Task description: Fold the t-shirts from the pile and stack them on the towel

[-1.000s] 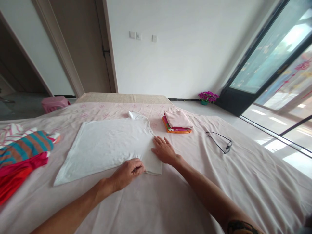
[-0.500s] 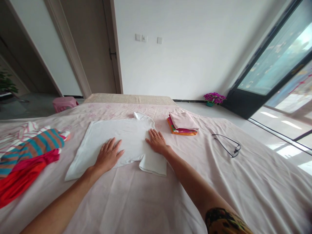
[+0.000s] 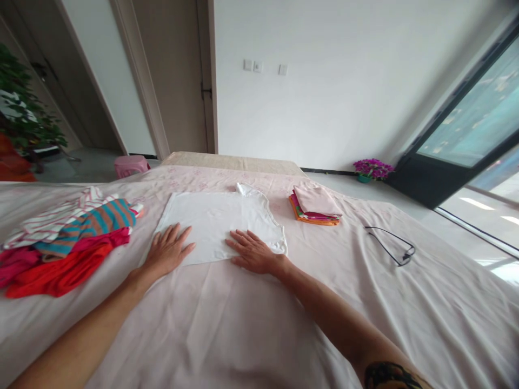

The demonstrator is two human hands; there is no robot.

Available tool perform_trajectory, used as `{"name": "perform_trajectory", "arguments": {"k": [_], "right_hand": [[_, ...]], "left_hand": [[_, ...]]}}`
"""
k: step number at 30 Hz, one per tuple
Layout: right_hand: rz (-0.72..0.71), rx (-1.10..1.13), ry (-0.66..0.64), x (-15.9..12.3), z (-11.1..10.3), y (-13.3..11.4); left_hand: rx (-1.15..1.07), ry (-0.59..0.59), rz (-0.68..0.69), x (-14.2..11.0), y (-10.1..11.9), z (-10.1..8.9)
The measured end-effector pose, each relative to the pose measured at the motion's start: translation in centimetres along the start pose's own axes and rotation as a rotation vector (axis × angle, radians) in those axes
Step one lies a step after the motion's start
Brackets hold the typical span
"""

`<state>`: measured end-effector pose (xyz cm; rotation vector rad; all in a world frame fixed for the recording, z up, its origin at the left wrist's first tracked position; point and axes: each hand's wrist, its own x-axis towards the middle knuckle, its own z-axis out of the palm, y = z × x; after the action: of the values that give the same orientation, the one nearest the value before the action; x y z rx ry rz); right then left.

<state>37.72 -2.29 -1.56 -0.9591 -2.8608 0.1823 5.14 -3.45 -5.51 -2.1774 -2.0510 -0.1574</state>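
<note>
A white T-shirt (image 3: 206,213) lies spread sideways on the pale pink bedcover (image 3: 227,324), its neck end to the right. The near edge of the shirt runs straight, and the near sleeve no longer sticks out toward me. My left hand (image 3: 168,251) rests flat on the hem end, fingers spread. Near the neck end, my right hand (image 3: 253,251) is laid palm down over the near edge, fingers stretched out. Part of the fabric is hidden under both hands.
To the left is a loose heap of clothes (image 3: 85,227), striped and red. A folded stack of cloths (image 3: 316,202) sits beyond my right hand, with black-framed glasses (image 3: 395,246) farther right. A pink stool (image 3: 132,166) and purple flowers (image 3: 373,168) stand on the floor behind.
The near sleeve has been folded in onto the shirt. My right hand has come nearer and lies on that folded edge; my left hand stays flat. The view has turned slightly left.
</note>
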Motion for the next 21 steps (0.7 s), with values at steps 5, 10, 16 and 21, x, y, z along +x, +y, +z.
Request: {"name": "perform_trajectory", "arguments": {"k": [5, 10, 16, 21], "right_hand": [[-0.030, 0.065, -0.028, -3.8, -0.9, 0.1], [0.264, 0.032, 0.015, -7.4, -1.2, 1.8], [0.347, -0.020, 0.073, -8.1, -0.4, 2.8], [0.355, -0.018, 0.080, -7.9, -0.3, 2.9]], "left_hand": [[-0.006, -0.001, -0.030, -1.9, -3.0, -0.1], [-0.005, 0.037, -0.029, -3.3, -5.4, 0.1], [-0.055, 0.033, -0.063, -3.6, -5.7, 0.0], [-0.230, 0.122, -0.023, -3.3, -7.0, 0.2]]}}
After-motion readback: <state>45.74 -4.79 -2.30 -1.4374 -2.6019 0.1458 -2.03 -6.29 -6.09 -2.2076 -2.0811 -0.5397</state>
